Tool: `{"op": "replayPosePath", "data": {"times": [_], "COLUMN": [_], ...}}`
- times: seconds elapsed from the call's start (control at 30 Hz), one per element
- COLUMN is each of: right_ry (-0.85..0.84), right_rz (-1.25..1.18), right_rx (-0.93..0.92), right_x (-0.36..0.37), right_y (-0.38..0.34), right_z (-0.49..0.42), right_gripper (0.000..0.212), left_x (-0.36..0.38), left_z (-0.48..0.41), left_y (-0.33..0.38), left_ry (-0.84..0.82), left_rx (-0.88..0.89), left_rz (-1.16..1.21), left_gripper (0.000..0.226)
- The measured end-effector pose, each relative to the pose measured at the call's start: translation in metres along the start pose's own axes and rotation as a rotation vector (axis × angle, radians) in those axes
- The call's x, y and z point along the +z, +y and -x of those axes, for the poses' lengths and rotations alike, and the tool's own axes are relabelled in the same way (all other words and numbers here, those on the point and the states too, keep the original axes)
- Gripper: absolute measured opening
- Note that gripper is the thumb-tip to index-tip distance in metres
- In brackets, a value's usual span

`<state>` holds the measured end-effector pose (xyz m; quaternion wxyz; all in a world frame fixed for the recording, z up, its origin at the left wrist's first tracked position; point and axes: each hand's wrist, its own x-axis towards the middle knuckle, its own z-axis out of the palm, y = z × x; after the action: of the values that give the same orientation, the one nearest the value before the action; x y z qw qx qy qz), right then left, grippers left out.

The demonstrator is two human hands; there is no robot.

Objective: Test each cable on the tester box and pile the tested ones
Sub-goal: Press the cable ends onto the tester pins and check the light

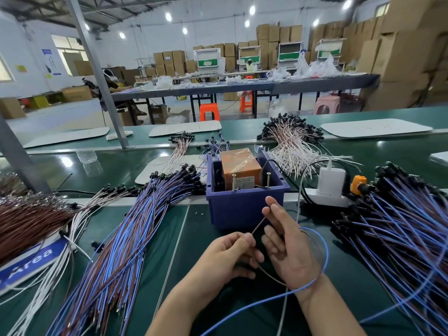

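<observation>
Both hands close together at the worktop's (169,241) near edge: left hand (231,257) and right hand (289,253) each pinch one cable (258,223) just before tester box (244,204); cable piles (126,238) crowd both sides.

At a green tabletop (194,238), a worker's left hand (232,258) pinches a brown-and-blue cable (258,226). The right hand (288,248) pinches its brown end, just before a blue bin (242,209) holding the orange tester box (242,173). Cable piles (121,238) flank both sides.
</observation>
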<state>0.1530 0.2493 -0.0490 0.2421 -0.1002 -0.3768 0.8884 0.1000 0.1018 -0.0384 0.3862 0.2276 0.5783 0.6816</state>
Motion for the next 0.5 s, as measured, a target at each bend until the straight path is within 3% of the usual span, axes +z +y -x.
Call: {"op": "replayPosePath", "data": {"times": [0.27,0.5], "right_ry": [0.06,0.138], "right_rz": [-0.081,-0.17], "right_rx": [0.015,-0.049], "right_x": [0.004,-0.004], "right_y": [-0.005,-0.014], "right_z": [0.001,-0.002], "right_gripper": [0.018,0.014], "left_x": [0.0,-0.011], "left_z": [0.002,0.021], "left_y": [0.002,0.014], "left_ry": [-0.002,-0.357], "left_rx": [-0.065,-0.322], "left_rz": [0.025,-0.083], "left_gripper": [0.031,0.027]}}
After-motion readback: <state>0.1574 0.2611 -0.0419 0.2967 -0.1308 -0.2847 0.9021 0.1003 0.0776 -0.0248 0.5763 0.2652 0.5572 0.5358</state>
